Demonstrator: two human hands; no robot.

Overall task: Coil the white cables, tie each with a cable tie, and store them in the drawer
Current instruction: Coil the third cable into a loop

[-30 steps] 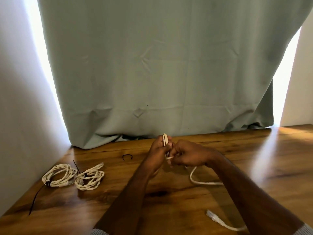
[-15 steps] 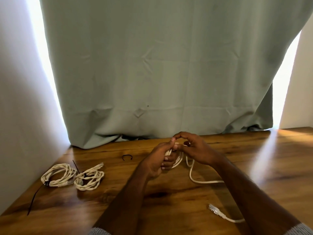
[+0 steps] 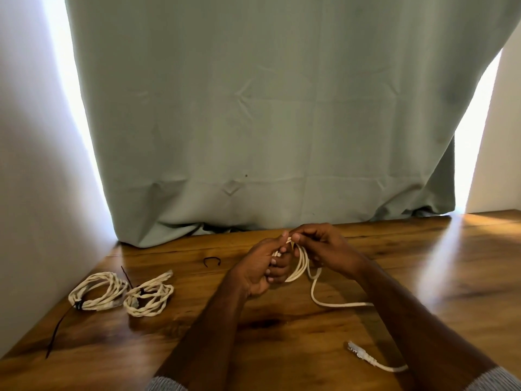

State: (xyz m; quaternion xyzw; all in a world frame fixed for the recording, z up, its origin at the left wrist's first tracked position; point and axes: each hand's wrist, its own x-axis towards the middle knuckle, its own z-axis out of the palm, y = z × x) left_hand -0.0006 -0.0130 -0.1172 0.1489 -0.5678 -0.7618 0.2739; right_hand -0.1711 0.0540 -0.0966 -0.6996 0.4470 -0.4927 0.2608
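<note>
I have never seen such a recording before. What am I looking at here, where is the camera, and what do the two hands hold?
No machine is here: a person works with two bare hands. The camera sits on the person's head and looks forward and down, so both arms reach in from below. The left hand grips a few loops of a thin white cable; the right hand pinches the loops at the top. The cable's loose end with its plug lies on the brown wooden table. On the left lie two finished white cable coils, each tied with a black cable tie. A spare curved black tie lies behind them, before a grey-green curtain.
</note>
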